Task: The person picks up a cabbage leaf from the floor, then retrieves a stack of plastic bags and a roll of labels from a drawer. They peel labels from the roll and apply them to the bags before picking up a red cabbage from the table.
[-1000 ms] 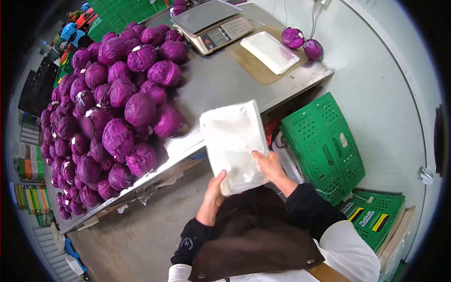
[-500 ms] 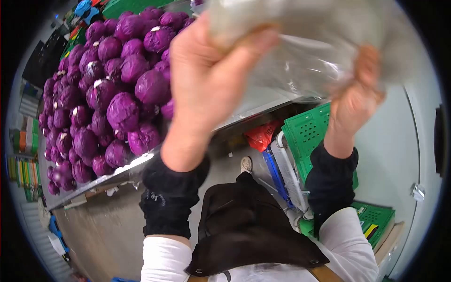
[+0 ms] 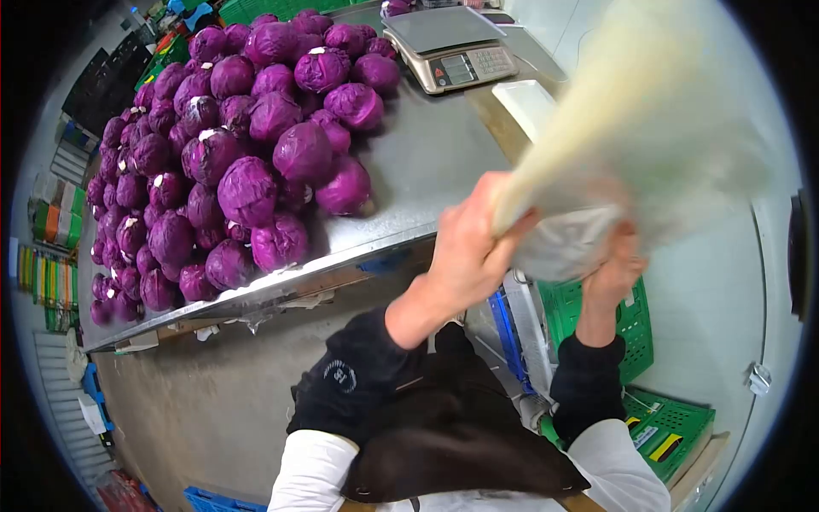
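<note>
A translucent plastic bag, smeared by motion, stretches between my two hands and fans up to the upper right. Its left side is a pale yellowish band. Closed around the lower end of that band is my left hand, thumb toward the right. My right hand grips the bag's lower right part, its fingers partly veiled by the film. Whether anything lies inside the bag cannot be made out. To the left, a heap of red cabbages covers much of a metal table.
A digital scale stands at the table's far end, near a white tray. Below my right arm are green crates. A light wall closes the right side. A blue pallet-like object lies on the floor.
The bag and both hands have shifted; my left hand moved right and down, nearer my right hand. The scale and white tray have come into view as the camera angle changed.
</note>
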A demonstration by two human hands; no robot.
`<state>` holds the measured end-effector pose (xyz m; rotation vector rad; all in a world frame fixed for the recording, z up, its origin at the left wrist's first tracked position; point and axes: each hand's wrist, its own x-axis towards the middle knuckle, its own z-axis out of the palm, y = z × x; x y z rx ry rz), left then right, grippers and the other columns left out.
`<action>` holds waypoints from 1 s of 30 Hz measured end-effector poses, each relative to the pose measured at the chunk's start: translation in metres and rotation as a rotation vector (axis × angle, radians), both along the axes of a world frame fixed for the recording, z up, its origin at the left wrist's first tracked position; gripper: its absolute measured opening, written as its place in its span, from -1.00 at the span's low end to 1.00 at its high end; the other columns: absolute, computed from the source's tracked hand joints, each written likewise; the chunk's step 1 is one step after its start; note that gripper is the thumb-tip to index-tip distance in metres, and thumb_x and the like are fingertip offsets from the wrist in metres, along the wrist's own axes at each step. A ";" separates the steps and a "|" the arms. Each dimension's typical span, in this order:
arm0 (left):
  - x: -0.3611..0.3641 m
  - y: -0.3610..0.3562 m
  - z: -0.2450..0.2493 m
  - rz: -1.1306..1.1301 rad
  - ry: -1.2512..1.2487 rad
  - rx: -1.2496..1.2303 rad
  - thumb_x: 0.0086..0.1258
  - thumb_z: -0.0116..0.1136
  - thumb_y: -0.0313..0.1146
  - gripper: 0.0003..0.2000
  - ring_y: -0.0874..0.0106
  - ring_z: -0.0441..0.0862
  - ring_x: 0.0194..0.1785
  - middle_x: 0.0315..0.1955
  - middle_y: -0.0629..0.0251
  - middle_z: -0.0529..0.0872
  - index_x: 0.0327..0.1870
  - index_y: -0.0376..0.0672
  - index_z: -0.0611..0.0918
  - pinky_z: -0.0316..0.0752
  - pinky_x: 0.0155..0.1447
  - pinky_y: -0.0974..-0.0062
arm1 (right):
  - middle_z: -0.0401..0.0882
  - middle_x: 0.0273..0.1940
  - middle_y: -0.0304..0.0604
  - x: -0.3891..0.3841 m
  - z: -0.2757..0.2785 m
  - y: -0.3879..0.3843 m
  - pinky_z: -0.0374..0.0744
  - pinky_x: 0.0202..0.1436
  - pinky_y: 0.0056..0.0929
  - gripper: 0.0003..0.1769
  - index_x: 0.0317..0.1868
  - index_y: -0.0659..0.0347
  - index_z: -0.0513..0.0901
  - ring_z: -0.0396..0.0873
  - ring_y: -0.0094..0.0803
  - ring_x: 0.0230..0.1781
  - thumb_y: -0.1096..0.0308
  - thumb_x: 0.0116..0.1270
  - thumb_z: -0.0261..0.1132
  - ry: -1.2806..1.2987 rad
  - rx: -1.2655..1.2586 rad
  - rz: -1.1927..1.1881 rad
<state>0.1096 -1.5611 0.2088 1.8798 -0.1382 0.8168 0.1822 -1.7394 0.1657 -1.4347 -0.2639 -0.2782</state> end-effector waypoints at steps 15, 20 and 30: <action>-0.085 0.000 -0.170 -0.269 0.937 -1.186 0.30 0.17 -0.41 -0.71 0.47 0.62 -0.27 -0.25 0.26 0.65 -0.01 -0.32 0.49 0.56 -0.19 0.53 | 0.56 -0.16 -0.07 -0.024 -0.080 -0.059 0.51 -0.11 -0.41 -0.42 0.10 0.35 0.46 0.52 -0.43 -0.15 0.04 0.25 0.24 0.675 -0.450 1.057; -0.079 0.007 -0.159 -0.660 1.140 -1.341 0.15 0.23 -0.50 -0.42 0.43 0.40 0.21 0.12 0.31 0.51 0.25 -0.26 0.36 0.22 0.32 0.42 | 0.23 0.29 -0.09 0.061 -0.057 -0.048 0.34 0.26 -0.20 0.03 0.42 0.21 -0.01 0.25 -0.26 0.30 0.03 0.09 0.38 0.187 -0.418 0.756; -0.042 -0.011 -0.066 -0.836 1.153 -1.694 0.31 0.14 -0.30 -0.52 0.46 0.62 -0.23 -0.11 0.22 0.60 0.21 -0.29 0.36 0.53 -0.13 0.63 | 0.61 -0.36 -0.29 0.119 -0.066 -0.031 0.51 -0.19 -0.51 -0.69 -0.25 0.27 0.61 0.55 -0.49 -0.35 0.24 0.08 0.40 0.205 0.010 1.062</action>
